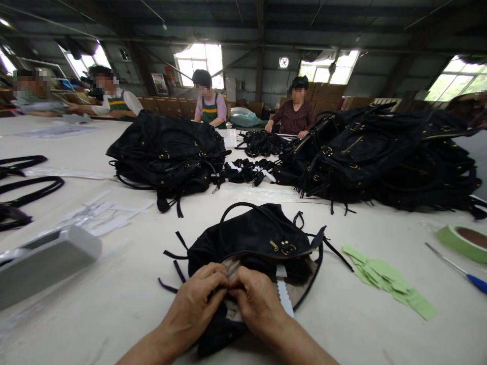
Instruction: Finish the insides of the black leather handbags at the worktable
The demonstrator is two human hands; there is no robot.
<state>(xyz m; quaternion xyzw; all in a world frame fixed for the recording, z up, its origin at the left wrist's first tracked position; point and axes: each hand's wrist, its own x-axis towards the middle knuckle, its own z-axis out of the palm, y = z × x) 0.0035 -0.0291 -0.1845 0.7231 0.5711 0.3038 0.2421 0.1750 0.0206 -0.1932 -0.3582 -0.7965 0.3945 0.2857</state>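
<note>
Pinching: left hand (200, 299) and right hand (254, 299), fingertips pressed together on the pale lining at the mouth of the black handbag (258, 238)
Handbag: lies flat on the white table (125, 284), directly before the person
Right of handbag: green paper tags (388, 284), green tape roll (462, 242)
Beyond handbag: piles of black bags (167, 152), seated workers

We find no legible text, brand, number or sign in this view. The framed poster (160, 83) on the far wall shows red and white patches that may be lettering, but it is too small and blurred for us to read.
</note>
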